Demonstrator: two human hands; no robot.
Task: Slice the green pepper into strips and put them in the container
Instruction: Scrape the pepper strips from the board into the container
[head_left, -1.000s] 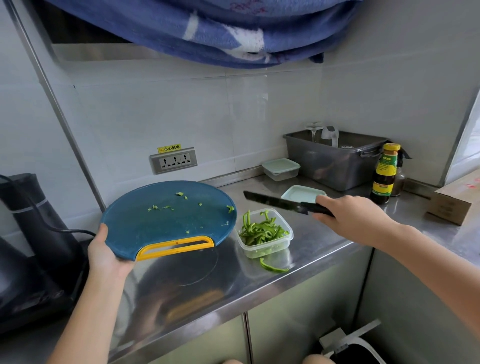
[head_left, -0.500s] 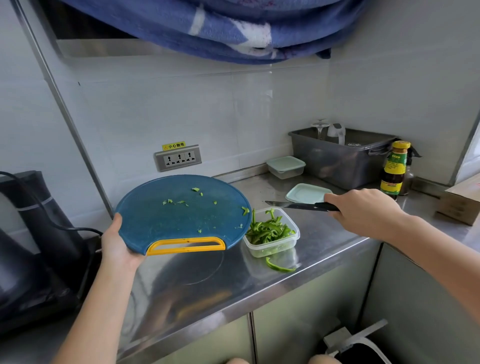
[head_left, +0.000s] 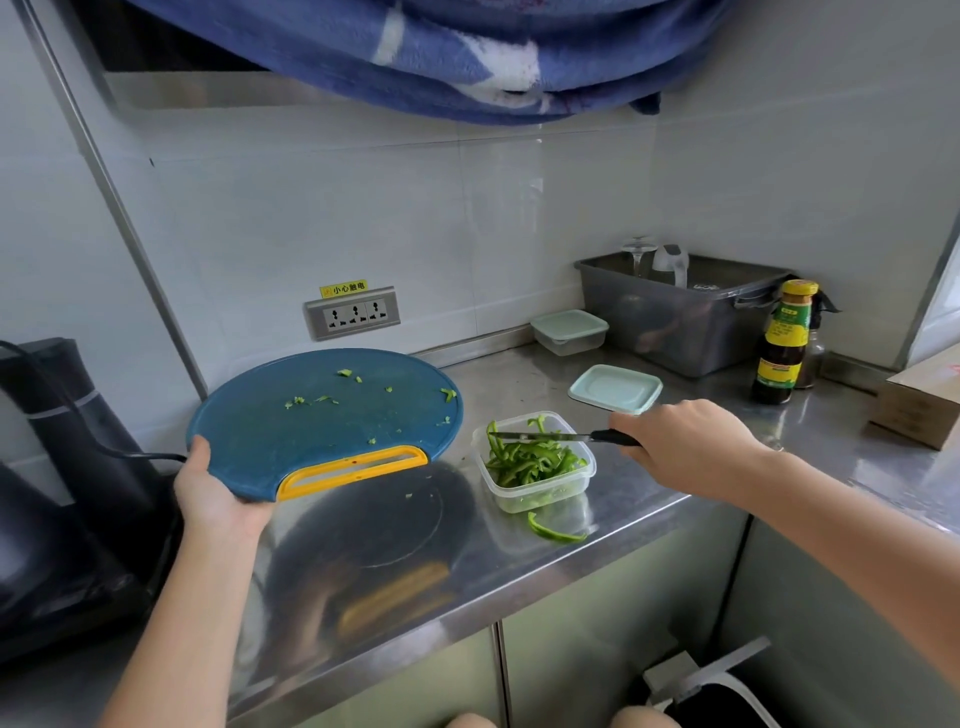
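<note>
Green pepper strips (head_left: 530, 462) are lying heaped inside the clear plastic container (head_left: 540, 501), which is sitting open on the steel counter (head_left: 675, 499). One loose strip (head_left: 553, 532) is lying on the counter just in front of the container, outside it.

The right hand (head_left: 691, 447) is gripping the black handle of the knife (head_left: 545, 437), fingers curled round it. The blade is pointing left and reaching across the container's open top, over the strips; whether it is touching them is hard to tell.

The left hand (head_left: 218, 499) is holding the blue cutting board (head_left: 322, 415) by its lower left edge, thumb lying on top and fingers underneath. The board is tilting above the counter, just left of the container, with small green scraps sticking to it and its yellow handle facing the person.

A pale green lid (head_left: 615, 388) is resting behind the container. Farther back, a closed tub (head_left: 570, 332), a grey bin (head_left: 675, 322) and a sauce bottle (head_left: 784, 348) are standing near the wall.
</note>
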